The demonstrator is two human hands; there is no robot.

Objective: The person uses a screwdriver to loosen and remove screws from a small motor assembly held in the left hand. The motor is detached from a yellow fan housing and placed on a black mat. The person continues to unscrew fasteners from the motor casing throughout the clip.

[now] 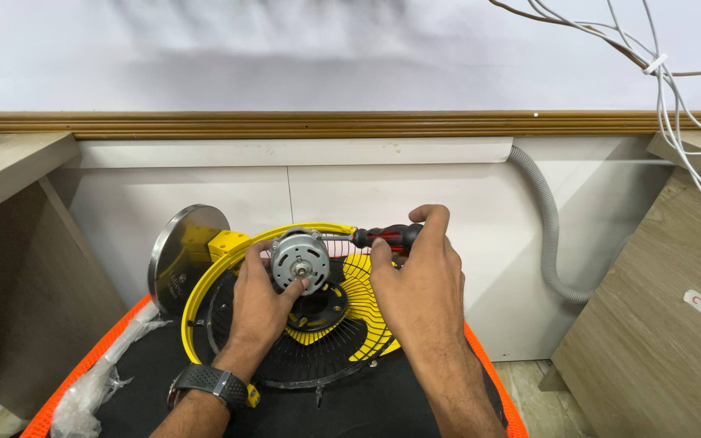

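Clear crumpled plastic bag point(91, 389) lies left on the black mat point(350, 405); left hand point(257, 304) grips the grey motor point(299, 258), right hand point(419, 280) clasps a red-black screwdriver point(387, 236) above the yellow fan guard point(359, 300).

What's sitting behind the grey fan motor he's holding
Behind the grey motor sit the yellow-rimmed wire fan guard, a yellow block and a round metal base disc. The left hand covers the motor's mount and lower body.
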